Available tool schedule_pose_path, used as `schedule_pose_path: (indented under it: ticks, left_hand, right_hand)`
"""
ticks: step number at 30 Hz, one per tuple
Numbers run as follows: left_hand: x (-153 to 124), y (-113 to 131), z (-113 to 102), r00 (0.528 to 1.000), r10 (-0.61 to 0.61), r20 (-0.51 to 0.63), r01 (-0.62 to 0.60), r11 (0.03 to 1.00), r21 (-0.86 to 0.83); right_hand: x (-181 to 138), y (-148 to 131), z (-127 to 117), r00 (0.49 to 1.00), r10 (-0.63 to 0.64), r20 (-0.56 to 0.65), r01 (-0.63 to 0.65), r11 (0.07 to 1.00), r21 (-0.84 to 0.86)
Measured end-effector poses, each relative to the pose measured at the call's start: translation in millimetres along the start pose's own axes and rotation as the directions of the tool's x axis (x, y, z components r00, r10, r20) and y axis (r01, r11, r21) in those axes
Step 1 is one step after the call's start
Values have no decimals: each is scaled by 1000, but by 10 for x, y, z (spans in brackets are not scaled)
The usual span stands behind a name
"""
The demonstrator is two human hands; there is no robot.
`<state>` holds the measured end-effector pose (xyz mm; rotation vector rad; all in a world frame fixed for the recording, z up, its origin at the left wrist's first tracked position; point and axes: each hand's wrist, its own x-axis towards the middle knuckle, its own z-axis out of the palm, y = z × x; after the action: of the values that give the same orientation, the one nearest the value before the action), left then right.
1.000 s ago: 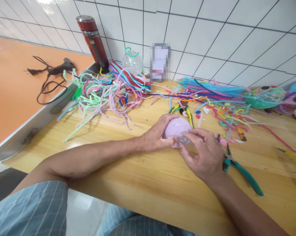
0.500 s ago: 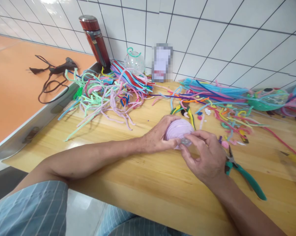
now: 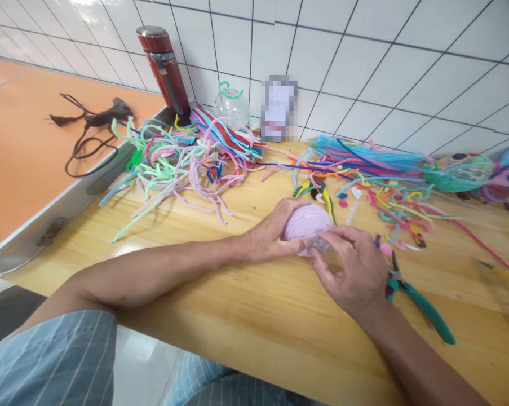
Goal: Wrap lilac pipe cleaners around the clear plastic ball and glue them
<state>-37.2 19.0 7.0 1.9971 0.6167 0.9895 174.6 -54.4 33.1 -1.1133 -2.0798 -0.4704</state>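
Observation:
A clear ball wrapped in rows of lilac pipe cleaner [image 3: 307, 223] is held above the table. My left hand [image 3: 273, 234] curls round its left side, with the thumb along the near side. At the lower right a small see-through patch of the ball is uncovered. My right hand [image 3: 355, 265] is closed there, its fingertips and thumb touching the ball's edge on both sides of that patch. Whether a pipe cleaner end is pinched between them is hidden. Teal-handled pliers [image 3: 423, 307] lie just right of my right wrist, jaws pointing away.
Loose pipe cleaners [image 3: 186, 169] lie heaped at the left, with a red thermos [image 3: 163, 73] behind. A phone [image 3: 278, 107] leans on the tiled wall beside a clear ball [image 3: 232, 108]. Yellow-and-green-handled pliers [image 3: 327, 197], a blue bundle [image 3: 364, 152] and scraps [image 3: 400, 211] lie farther right.

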Motion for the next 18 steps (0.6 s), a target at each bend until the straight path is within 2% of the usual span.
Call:
schedule_pose_path:
  ticks: [18]
  left_hand:
    - [1,29,1,1000,16,-16,-16,1000,9]
  right_hand:
    - [9,20,-10,1000,-26,3,27,999,-33]
